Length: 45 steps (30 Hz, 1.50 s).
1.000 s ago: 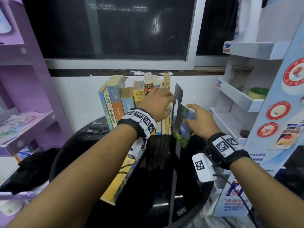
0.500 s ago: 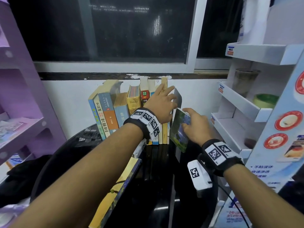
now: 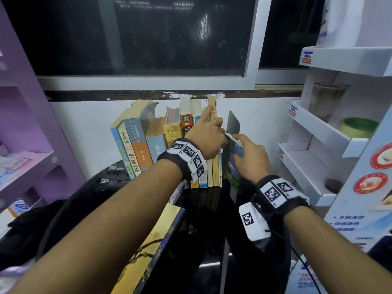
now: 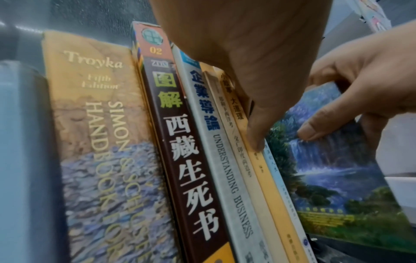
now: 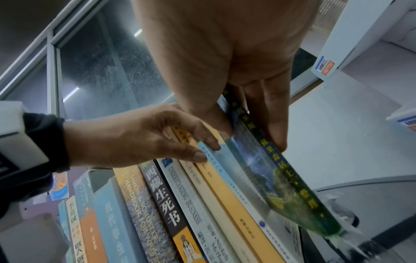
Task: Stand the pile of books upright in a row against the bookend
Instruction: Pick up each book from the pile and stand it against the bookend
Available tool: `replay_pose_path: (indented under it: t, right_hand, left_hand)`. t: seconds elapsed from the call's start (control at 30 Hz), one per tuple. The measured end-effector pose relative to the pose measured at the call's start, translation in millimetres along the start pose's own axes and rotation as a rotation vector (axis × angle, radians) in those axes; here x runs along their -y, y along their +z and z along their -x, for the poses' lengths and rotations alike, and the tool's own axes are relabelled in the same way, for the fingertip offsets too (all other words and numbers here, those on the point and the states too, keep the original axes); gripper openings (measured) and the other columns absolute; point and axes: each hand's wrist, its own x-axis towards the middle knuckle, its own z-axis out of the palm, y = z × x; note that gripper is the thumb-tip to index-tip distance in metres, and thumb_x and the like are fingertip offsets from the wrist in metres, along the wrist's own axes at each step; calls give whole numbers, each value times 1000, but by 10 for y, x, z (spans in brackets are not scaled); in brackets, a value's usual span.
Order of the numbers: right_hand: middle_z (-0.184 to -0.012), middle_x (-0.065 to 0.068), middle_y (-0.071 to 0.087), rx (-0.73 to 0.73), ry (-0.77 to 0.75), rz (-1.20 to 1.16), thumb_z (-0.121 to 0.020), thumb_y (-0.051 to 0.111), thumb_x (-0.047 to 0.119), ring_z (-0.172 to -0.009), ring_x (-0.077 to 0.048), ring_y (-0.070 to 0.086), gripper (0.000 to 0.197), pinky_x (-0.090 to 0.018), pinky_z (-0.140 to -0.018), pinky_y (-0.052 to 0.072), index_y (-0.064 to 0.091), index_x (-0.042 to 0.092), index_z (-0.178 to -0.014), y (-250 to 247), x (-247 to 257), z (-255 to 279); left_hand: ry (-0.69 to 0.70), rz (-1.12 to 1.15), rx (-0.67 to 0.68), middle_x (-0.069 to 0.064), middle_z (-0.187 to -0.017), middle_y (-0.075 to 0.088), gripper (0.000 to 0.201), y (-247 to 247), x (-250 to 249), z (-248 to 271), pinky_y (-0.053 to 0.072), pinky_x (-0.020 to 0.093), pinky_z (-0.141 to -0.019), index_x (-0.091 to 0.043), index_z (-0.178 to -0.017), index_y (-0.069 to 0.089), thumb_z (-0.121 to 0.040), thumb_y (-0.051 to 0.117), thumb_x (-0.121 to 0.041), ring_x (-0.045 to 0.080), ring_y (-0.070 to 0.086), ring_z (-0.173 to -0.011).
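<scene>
Measured against the bookend (image 3: 233, 123), the waterfall-cover book (image 3: 232, 166) has closed in: a second ago it leaned well out from the row in the right hand (image 3: 250, 160), its cover facing the camera, and now it stands steeper, just beside the bookend's plate and nearly against the thin blue book (image 5: 221, 160). The left hand (image 3: 209, 137), which lay curled over the tops of the books beside the bookend, has lifted its forefinger up along the tall yellow book (image 3: 212, 109), while its other fingertips (image 5: 200, 156) hold the thin spines back.
</scene>
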Motion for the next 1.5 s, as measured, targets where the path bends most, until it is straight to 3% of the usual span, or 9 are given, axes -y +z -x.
replay_pose_path:
  t: [0.1, 0.23, 0.43, 0.63, 0.73, 0.87, 1.03, 1.3, 1.5]
  right_hand:
    - [-122, -20, 58, 42, 6, -43, -93, 56, 15, -108, -39, 57, 52, -41, -95, 46, 42, 28, -141, 100, -26, -55]
    - [-114, -16, 63, 92, -12, -106, -91, 59, 15, -94, -29, 60, 53, -30, -85, 46, 43, 30, -139, 225, -89, -148]
    - [-77, 7, 53, 169, -31, -134, -88, 67, 17, -66, -2, 50, 61, -16, -60, 38, 40, 30, -141, 300, -137, -235]
    - [-111, -9, 66, 282, -36, -133, -84, 72, 12, -86, -22, 66, 72, -31, -76, 54, 35, 32, -141, 336, -189, -299]
    - [-109, -10, 67, 294, -41, -131, -80, 74, 5, -81, -20, 68, 78, -34, -76, 58, 33, 33, -141, 346, -206, -310]
    - [-103, -4, 63, 338, -41, -99, -79, 73, 0, -77, -18, 65, 90, -25, -62, 56, 24, 37, -144, 377, -203, -290]
    - [-106, -10, 64, 326, -16, -144, -82, 68, -2, -77, -24, 69, 88, -39, -67, 61, 21, 44, -141, 451, -258, -323]
    - [-118, -13, 61, 330, 6, -185, -84, 66, -5, -68, -22, 69, 87, -24, -52, 56, 22, 42, -143, 464, -287, -382]
    - [-126, -14, 58, 343, 30, -254, -82, 67, -7, -79, -24, 70, 90, -32, -60, 60, 22, 44, -142, 489, -320, -392]
  left_hand:
    - [-10, -1, 6, -12, -106, 68, 25, 23, 4, -11, 3, 58, -111, -35, -107, 70, -85, 58, -37, 20, 47, -115]
    - [-26, 8, 1, -11, -105, 69, 28, 55, 3, -33, 2, 58, -110, -31, -107, 69, -88, 55, -46, 20, 46, -117]
    - [-47, 25, -22, -8, -100, 70, 26, 88, 0, -37, 3, 58, -111, -27, -108, 68, -87, 59, -39, 21, 46, -118]
    - [-45, 62, -33, -5, -99, 70, 26, 91, 4, -36, -1, 59, -112, -25, -111, 65, -87, 59, -34, 23, 45, -120]
    - [-46, 69, -31, -5, -98, 70, 26, 87, 1, -37, -1, 59, -112, -25, -110, 65, -87, 60, -33, 23, 45, -120]
    - [-47, 82, -34, -4, -97, 70, 24, 80, -5, -33, -3, 60, -111, -25, -109, 65, -87, 59, -33, 23, 44, -120]
    - [-48, 94, -42, -4, -94, 70, 22, 81, -5, -26, -2, 60, -111, -25, -107, 67, -86, 60, -29, 23, 46, -117]
    - [-44, 109, -47, -3, -96, 70, 22, 99, 8, -40, -1, 60, -112, -25, -108, 66, -87, 62, -30, 22, 45, -118]
    - [-57, 124, -53, -4, -92, 70, 20, 101, -4, -46, -5, 59, -111, -26, -105, 67, -86, 60, -28, 21, 45, -118]
